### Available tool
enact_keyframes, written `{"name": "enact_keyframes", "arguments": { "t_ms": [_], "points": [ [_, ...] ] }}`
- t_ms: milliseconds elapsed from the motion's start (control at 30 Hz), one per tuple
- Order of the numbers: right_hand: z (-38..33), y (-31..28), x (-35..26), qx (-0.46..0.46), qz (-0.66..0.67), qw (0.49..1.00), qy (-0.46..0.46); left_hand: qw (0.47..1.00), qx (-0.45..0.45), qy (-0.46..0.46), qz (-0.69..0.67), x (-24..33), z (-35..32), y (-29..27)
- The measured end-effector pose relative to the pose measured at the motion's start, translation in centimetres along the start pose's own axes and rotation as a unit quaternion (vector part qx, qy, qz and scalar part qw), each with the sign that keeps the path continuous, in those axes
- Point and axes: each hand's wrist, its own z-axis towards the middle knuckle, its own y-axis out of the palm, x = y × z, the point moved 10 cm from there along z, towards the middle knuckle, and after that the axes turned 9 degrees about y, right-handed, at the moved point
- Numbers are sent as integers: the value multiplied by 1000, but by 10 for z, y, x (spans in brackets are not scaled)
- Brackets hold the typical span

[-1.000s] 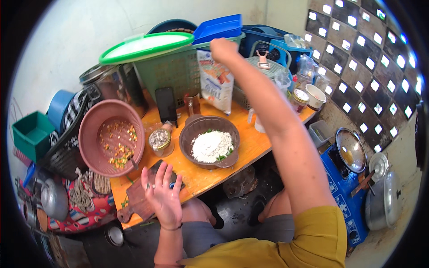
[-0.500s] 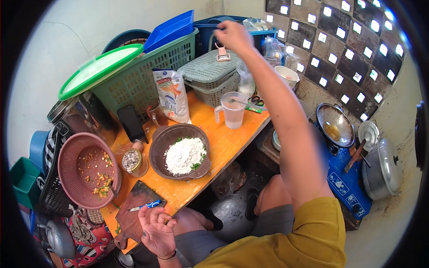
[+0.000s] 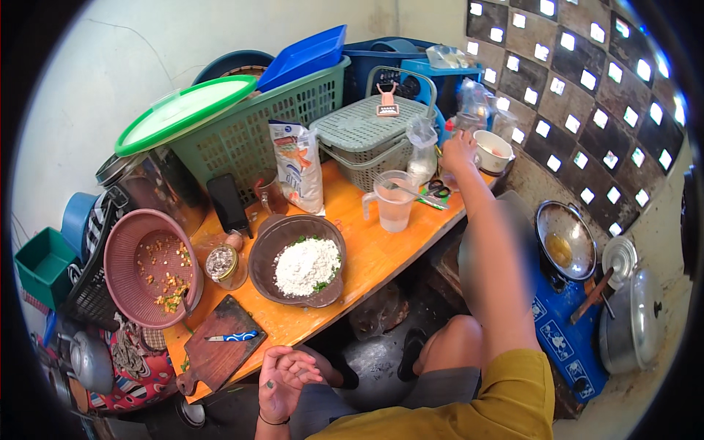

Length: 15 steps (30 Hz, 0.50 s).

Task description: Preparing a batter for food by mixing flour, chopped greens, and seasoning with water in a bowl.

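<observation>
My right hand (image 3: 460, 150) reaches to the far right end of the table, beside a white cup (image 3: 493, 152). Its fingers are curled down, and whatever they grip is hidden beneath them. Low in front of the table edge, my left hand (image 3: 286, 381) is palm up with loosely bent fingers and nothing in it. Nearby, a blue-handled knife (image 3: 238, 336) lies on a wooden cutting board (image 3: 220, 359). A brown bowl (image 3: 260, 253) holds white flour (image 3: 308, 268) over chopped greens. A fork (image 3: 411, 192) rests across a clear measuring jug (image 3: 394, 213) of liquid.
A pink colander (image 3: 117, 257) with chopped bits and a glass jar (image 3: 226, 270) stand at the left. Behind are a flour bag (image 3: 299, 169), a phone (image 3: 229, 205), a lidded basket (image 3: 359, 121) and scissors (image 3: 438, 188). A pan of oil (image 3: 565, 238) sits on a blue stove (image 3: 568, 348) at right.
My right hand has moved from above the lidded basket down and rightward to beside the white cup. The view has shifted somewhat. My left hand stays low, still empty.
</observation>
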Motion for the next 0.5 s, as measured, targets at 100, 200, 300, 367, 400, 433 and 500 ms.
{"name": "enact_keyframes", "arguments": {
  "t_ms": [100,200,300,367,400,433,500],
  "points": [
    [3,6,-3,34,-24,999,15,1000,-6,-9,-20,-2,-2,-2],
    [6,5,0,43,13,999,30,1000,1,-3,-15,-2,-2,-4],
    [6,-25,14,71,134,986,68,1000,-2,-1,-18,-2,-3,-4],
    [14,-41,40,114,260,954,100,1000,-4,-2,-18,-3,-3,-5],
    [22,-46,52,115,254,955,98,1000,-9,-3,-16,-3,-3,-4],
    [28,-63,67,163,356,917,78,1000,-8,-4,-21,-4,-2,-4],
    [25,-84,75,202,451,868,48,999,-15,-2,-38,-5,-3,-1]
  ]
}}
